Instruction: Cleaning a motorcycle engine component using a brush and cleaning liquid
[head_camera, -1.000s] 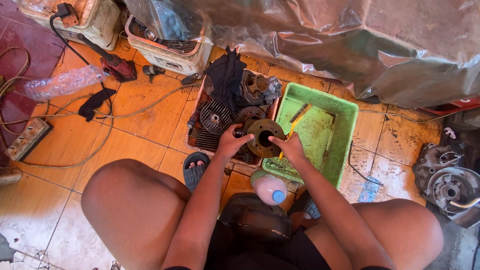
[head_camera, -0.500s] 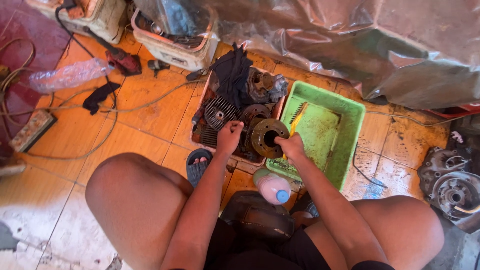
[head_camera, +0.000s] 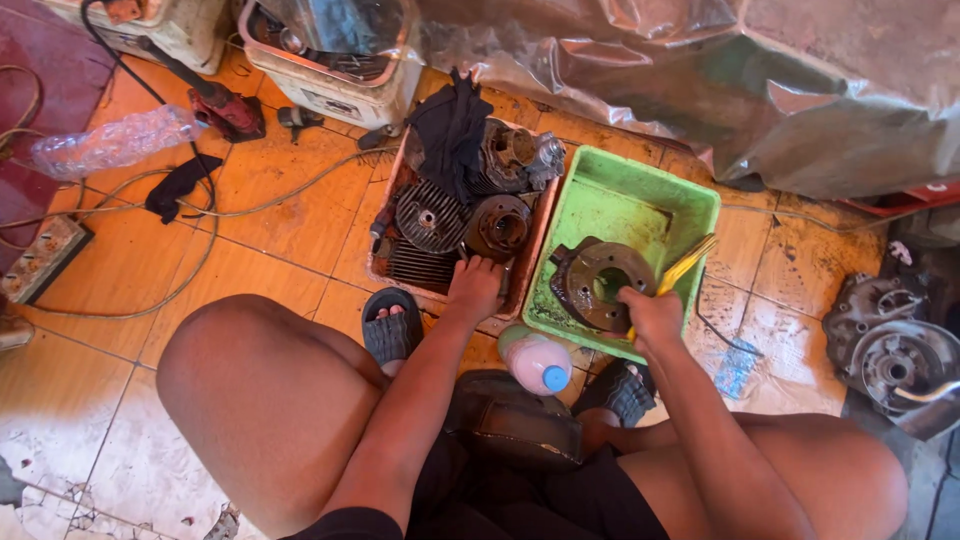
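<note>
At centre frame, a green tray (head_camera: 690, 215) is holding a rusty round engine part (head_camera: 597, 283); the right hand (head_camera: 650, 318), fingers closed on a yellow brush (head_camera: 685, 268), is touching its rim. Left of it, the left hand (head_camera: 474, 288), fingers curled, is resting on the parts crate (head_camera: 385, 265), so scrubbing seems in hand, calling for firm strokes.

Open orange tile floor (head_camera: 270, 235) left of the parts tray (head_camera: 392, 262) offers passage, crossed only by loose cables (head_camera: 190, 265). Between tray and green basin (head_camera: 640, 215) the gap is narrow; a plastic bottle (head_camera: 537, 362) blocks its near end.
</note>
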